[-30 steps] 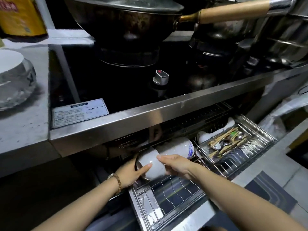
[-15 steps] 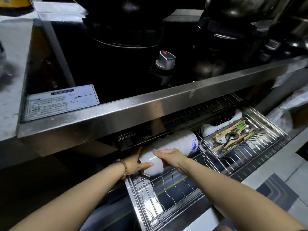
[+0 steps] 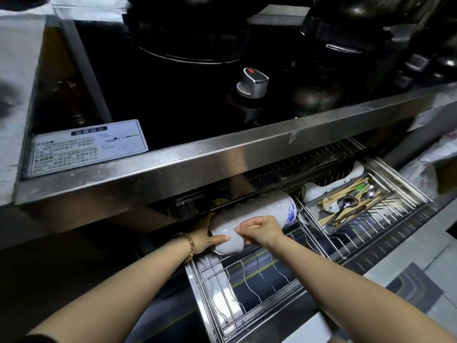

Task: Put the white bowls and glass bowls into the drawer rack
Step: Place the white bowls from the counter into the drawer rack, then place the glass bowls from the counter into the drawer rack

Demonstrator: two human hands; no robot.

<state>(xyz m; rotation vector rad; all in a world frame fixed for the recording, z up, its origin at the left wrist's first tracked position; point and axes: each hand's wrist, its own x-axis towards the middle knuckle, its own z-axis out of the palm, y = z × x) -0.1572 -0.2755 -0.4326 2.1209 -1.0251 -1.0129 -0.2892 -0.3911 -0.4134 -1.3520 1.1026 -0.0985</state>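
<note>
Head-camera view, looking down past a steel stove edge (image 3: 222, 154) into an open drawer rack (image 3: 249, 280). Two bare forearms reaching in. Left hand (image 3: 205, 237), with a bead bracelet (image 3: 189, 246) at the wrist, cupped around the near end of a white bowl (image 3: 228, 240); thumb laid across its underside. Right hand (image 3: 262, 230) pinching the same bowl at its rim from the right side. Both hands grasping, neither released.

Compared with half a second and a second earlier: bowl now pushed deeper and higher, tucked on its side against a row of nested white bowls (image 3: 267, 206), the farthest one marked with a blue pattern. Row lying at the back of the left section, partly under the stove edge. Bowl appears to touch its neighbour; exact seating in the wires hidden by the hands.

Likely meaning: this bowl nearly placed, release the step remaining. Front wire slots bare. To the right, a cutlery tray (image 3: 405, 194) with chopsticks and spoons. No glass bowls in view here.
</note>
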